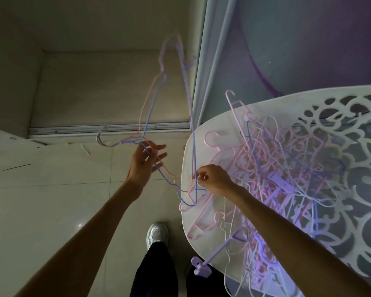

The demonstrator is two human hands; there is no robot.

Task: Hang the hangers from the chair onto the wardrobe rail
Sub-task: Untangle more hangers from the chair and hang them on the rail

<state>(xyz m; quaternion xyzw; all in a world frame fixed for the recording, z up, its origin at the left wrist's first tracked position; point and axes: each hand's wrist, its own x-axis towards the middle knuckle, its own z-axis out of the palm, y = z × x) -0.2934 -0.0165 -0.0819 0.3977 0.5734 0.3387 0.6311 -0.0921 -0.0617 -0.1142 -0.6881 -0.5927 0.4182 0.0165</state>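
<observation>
Both forearms reach out from the bottom edge, with a grey sneaker (157, 233) on the pale floor tiles (51, 200) between them. Left hand (145, 160) has its fingers partly spread and hooked round the neck of two thin wire hangers (186, 86), one pink and one blue, lifted up above both hands. Right hand (212, 177) pinches their straight bottom bar at the edge of the white chair (185, 166), and the big hanger pile (272, 179) sits on the seat just to its right.

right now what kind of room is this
Probably a bedroom, beside a built-in wardrobe: an open sliding-door cupboard bay with a floor track, a white plastic chair heaped with pink and purple clothes hangers, pale floor tiles.
</observation>
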